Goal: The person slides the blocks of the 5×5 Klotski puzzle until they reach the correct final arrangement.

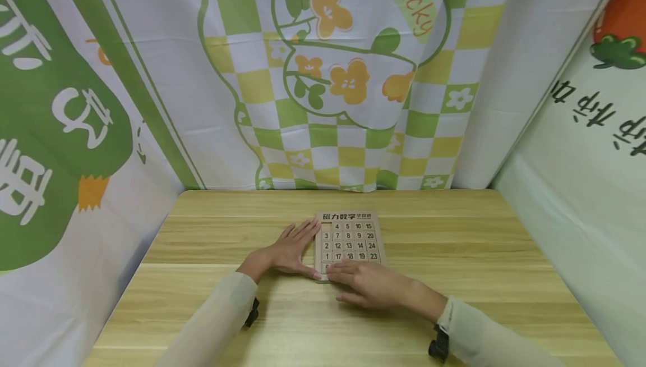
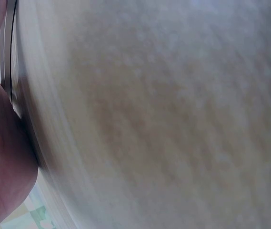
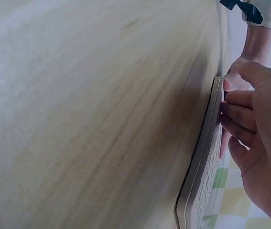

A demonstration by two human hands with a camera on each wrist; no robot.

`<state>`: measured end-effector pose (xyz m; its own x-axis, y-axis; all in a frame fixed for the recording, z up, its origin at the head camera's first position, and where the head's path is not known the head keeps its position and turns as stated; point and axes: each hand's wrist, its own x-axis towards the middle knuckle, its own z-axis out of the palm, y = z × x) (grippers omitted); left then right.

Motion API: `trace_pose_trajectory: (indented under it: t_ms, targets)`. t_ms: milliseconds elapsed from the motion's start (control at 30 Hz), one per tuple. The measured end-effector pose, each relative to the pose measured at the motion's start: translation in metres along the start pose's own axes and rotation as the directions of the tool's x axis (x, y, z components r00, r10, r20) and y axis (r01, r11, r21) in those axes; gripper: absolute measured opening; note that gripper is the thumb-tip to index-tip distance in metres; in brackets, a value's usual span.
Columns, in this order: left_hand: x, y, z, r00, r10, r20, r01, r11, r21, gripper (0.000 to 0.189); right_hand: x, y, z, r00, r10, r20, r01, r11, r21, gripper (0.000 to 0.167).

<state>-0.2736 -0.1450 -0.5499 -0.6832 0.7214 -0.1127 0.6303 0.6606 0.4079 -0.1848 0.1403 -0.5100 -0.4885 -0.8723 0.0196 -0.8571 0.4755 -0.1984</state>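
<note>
A wooden number sliding puzzle (image 1: 349,246) lies flat on the table, its numbered tiles in rows under a printed title. One gap shows at the upper left of its grid, beside the 4 tile. My left hand (image 1: 289,252) lies along the puzzle's left edge, fingers straight and thumb spread toward the lower left corner. My right hand (image 1: 370,284) reaches over the bottom row, fingertips touching the tiles near the 6 and covering the others in that row. In the right wrist view, the right fingers (image 3: 240,117) are slightly bent over the board's face.
The wooden table (image 1: 454,243) extends around the puzzle on all sides. A patterned curtain (image 1: 343,148) hangs behind its far edge, with printed cloth walls (image 1: 575,187) at left and right. Dark wrist cameras (image 1: 439,344) sit at both cuffs.
</note>
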Motion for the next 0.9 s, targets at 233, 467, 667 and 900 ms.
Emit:
trace_pose_trajectory:
  t_ms: [233, 467, 667, 900]
  targets:
    - [0.006, -0.013, 0.012, 1.000, 0.008, -0.026, -0.008, 1.000, -0.004, 0.137, 0.003, 0.004, 0.000, 1.000, 0.012, -0.021, -0.011, 1.000, 0.008, 0.056]
    - [0.009, -0.021, 0.020, 0.999, 0.003, -0.038, -0.002, 1.000, 0.027, 0.139, 0.011, 0.012, 0.000, 0.999, 0.034, -0.041, -0.035, 0.999, -0.024, 0.057]
    - [0.006, -0.016, 0.015, 1.000, -0.003, -0.023, 0.002, 1.000, -0.009, 0.139, 0.014, 0.016, -0.001, 0.998, 0.040, -0.052, -0.043, 0.998, -0.055, 0.057]
    - [0.002, -0.006, 0.005, 1.000, 0.004, -0.021, -0.005, 0.999, -0.040, 0.136, 0.010, 0.015, 0.000, 0.997, 0.038, -0.067, -0.040, 0.998, -0.040, 0.058]
